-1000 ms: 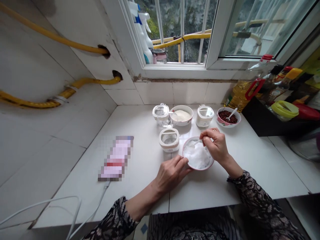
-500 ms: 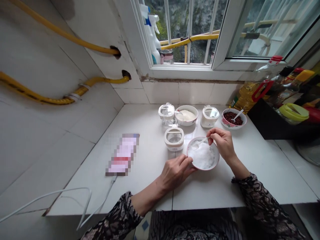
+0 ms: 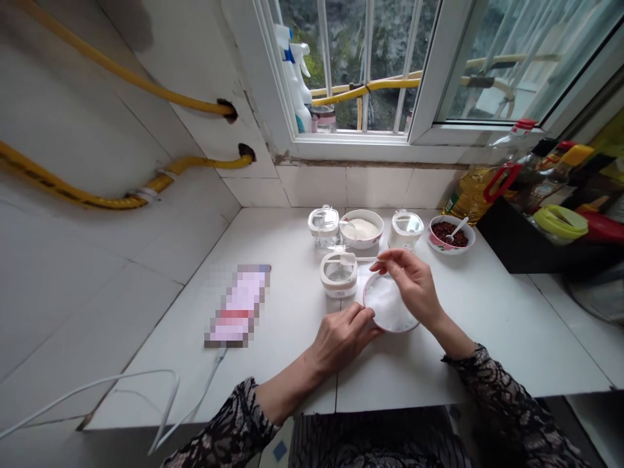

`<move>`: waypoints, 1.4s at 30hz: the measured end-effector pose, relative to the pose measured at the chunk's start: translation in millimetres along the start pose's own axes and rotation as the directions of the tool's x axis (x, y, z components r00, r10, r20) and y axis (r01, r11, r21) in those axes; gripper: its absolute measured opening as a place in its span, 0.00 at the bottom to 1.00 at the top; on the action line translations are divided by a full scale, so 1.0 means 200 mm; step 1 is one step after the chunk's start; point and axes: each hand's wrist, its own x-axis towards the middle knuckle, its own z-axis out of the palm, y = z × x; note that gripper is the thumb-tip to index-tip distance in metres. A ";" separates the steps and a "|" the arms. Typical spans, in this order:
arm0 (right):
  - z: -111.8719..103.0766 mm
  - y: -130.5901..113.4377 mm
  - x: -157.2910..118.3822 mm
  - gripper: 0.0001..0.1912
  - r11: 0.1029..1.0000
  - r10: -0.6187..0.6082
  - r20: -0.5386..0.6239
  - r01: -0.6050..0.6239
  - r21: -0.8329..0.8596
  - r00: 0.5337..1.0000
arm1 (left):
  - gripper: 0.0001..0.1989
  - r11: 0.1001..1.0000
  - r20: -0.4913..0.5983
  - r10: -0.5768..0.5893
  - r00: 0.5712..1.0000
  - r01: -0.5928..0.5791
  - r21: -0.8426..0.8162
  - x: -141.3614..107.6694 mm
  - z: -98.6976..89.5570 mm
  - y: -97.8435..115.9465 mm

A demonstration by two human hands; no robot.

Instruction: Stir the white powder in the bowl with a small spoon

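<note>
My left hand (image 3: 344,331) grips the left rim of a bowl (image 3: 390,302) of white granules. In my right hand (image 3: 409,283), pinched by its handle, is a small white spoon (image 3: 349,260); its bowl end is over the open-topped clear jar (image 3: 338,276) left of the bowl. My right hand hides part of the bowl's right side. Behind stand a lidded jar (image 3: 324,224), a bowl of pale grains (image 3: 362,229) and another jar (image 3: 406,229). To the right sits a bowl of red beans (image 3: 450,234) with a white spoon in it.
A blurred phone (image 3: 241,305) with a white cable (image 3: 170,390) lies on the left of the white counter (image 3: 283,260). At the right, a black box (image 3: 511,240) holds bottles beside an oil bottle (image 3: 475,188). A window (image 3: 370,136) is behind.
My right hand has moved left and slightly up, carrying the spoon from the bowl of white granules to over the front jar. My left hand stays on the bowl. The view has tilted slightly.
</note>
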 end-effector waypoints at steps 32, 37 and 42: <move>-0.19 0.04 0.02 0.09 0.973 0.074 -0.054 -0.084 -0.214 0.996 | 0.10 1.000 -0.008 0.015 1.000 -0.015 -0.001 0.01 -0.02 0.00; -0.21 0.04 0.04 0.08 0.969 0.244 -0.124 -0.245 0.003 0.962 | 0.09 1.000 -0.016 0.017 1.000 -0.017 -0.012 0.01 -0.01 0.00; -0.20 0.05 0.05 0.08 0.962 0.273 -0.133 -0.270 0.042 0.953 | 0.08 1.000 -0.010 0.011 1.000 -0.011 -0.021 0.01 -0.01 0.00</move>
